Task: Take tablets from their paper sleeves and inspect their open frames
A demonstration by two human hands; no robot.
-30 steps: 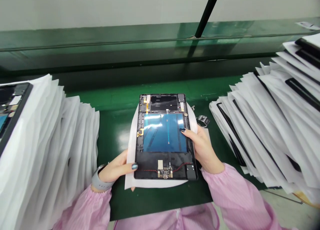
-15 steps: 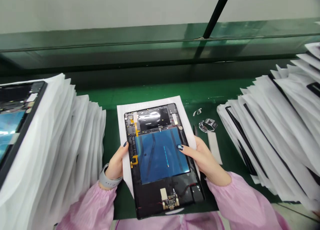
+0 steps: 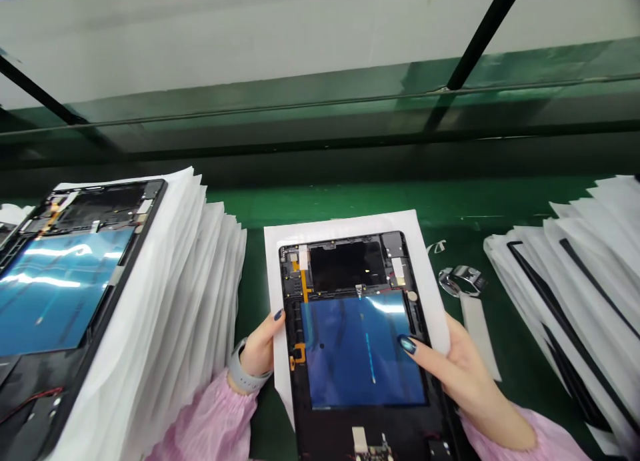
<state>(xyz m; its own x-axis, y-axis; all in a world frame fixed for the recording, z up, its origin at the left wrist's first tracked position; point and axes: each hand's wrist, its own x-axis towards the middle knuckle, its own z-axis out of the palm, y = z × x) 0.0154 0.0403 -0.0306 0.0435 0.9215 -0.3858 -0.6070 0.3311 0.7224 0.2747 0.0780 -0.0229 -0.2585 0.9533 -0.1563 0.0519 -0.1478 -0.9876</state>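
Note:
An opened tablet (image 3: 345,417), its battery and circuit boards exposed, lies on a white foam sheet (image 3: 273,247) between my two hands. My left hand (image 3: 261,344) grips its left edge, the thumb on the rim and the other fingers hidden underneath. On the right side my right hand (image 3: 460,367) is closed round the edge, its thumb resting on the blue battery (image 3: 345,354). The lower end of the tablet runs out of the picture.
At left rises a stack of white foam sheets (image 3: 165,301), topped by another opened tablet (image 3: 65,294). To the right leans a stack of foam-wrapped panels (image 3: 565,301). A metal object (image 3: 463,281) and a pale strip (image 3: 480,334) lie on the green table (image 3: 320,197).
The view has swung left and up, so more of the left stack and its tablet shows. Both hands keep hold of the tablet, which appears lower and further right.

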